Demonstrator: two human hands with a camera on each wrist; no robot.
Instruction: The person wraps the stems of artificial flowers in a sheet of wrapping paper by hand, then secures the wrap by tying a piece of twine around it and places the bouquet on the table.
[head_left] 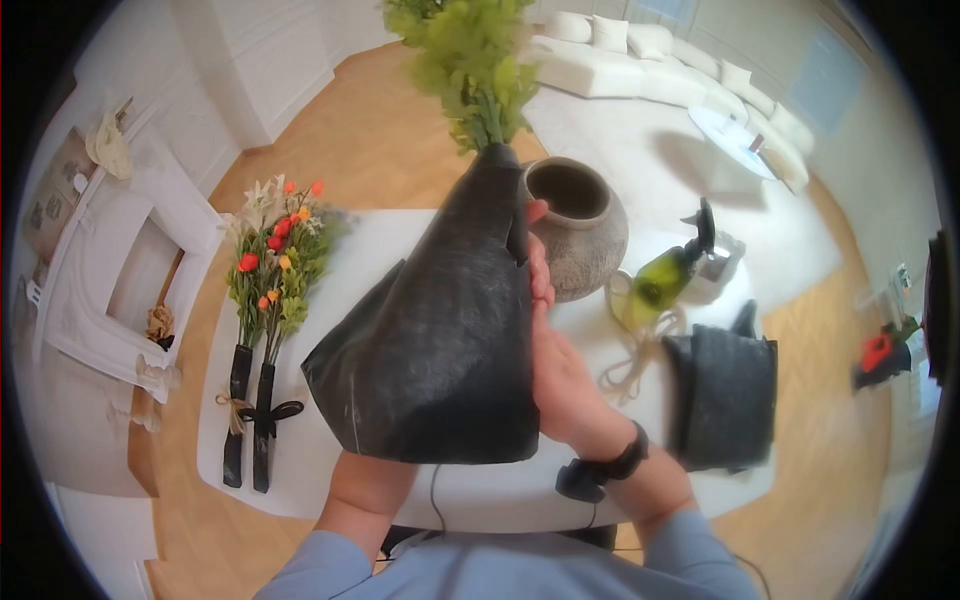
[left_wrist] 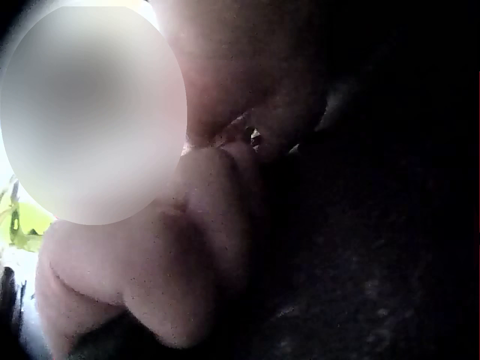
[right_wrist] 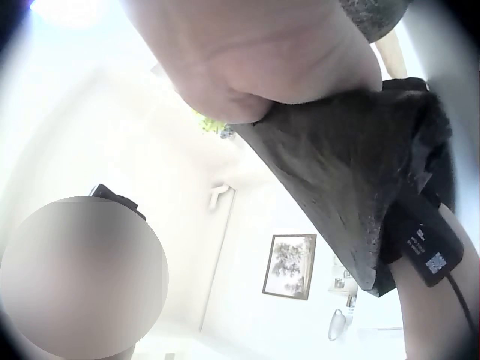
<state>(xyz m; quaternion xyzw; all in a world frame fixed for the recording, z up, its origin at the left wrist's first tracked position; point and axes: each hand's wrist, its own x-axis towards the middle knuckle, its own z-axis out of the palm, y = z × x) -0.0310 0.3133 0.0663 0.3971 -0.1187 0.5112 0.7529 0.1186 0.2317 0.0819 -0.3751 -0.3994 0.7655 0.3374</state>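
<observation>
Black wrapping paper [head_left: 430,330] forms a cone around green leafy stems [head_left: 485,115], held up over the table. The foliage sticks out of the narrow upper end, and the wide end faces my body. My left arm reaches beneath the paper, which covers most of that hand in the head view; in the left wrist view my left hand [left_wrist: 172,247] has its fingers bent against the dark paper. Along the paper's right edge, my right hand [head_left: 562,375] grips it. The right wrist view shows this right hand [right_wrist: 277,60] over the paper's side.
A round clay vase [head_left: 575,240] stands just behind the paper. To its right are a green spray bottle [head_left: 660,283] and loose twine [head_left: 632,365]. Folded black paper [head_left: 733,395] lies at the right of the white table [head_left: 340,235]; two wrapped flower bunches [head_left: 265,300] lie left.
</observation>
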